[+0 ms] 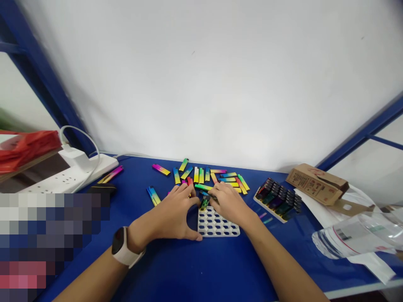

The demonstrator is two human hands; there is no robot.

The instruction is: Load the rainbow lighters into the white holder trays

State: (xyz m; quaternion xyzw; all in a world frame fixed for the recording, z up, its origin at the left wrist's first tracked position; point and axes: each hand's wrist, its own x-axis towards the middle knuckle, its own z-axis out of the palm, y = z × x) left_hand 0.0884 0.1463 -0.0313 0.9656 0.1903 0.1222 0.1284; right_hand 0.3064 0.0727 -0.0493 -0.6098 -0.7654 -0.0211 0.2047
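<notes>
The right hand (229, 203) forms a narrow grip, its fingertips (212, 199) bunched at a green-and-black bar (204, 203) that stands tilted at the top edge of a white perforated tray (218, 226); whether they are closed on it, I cannot tell. The left hand (168, 216) arches wide beside it, its thumb (197, 236) touching the tray's lower left corner, a steadying hold that suits such close work. The tray lies on a blue bench (195, 268). At twelve o'clock from the tray, loose rainbow-painted bars (199, 175) lie scattered; at two o'clock sits a cardboard box (316, 184); at three o'clock, a white-based rack of dark bars (277, 200).
</notes>
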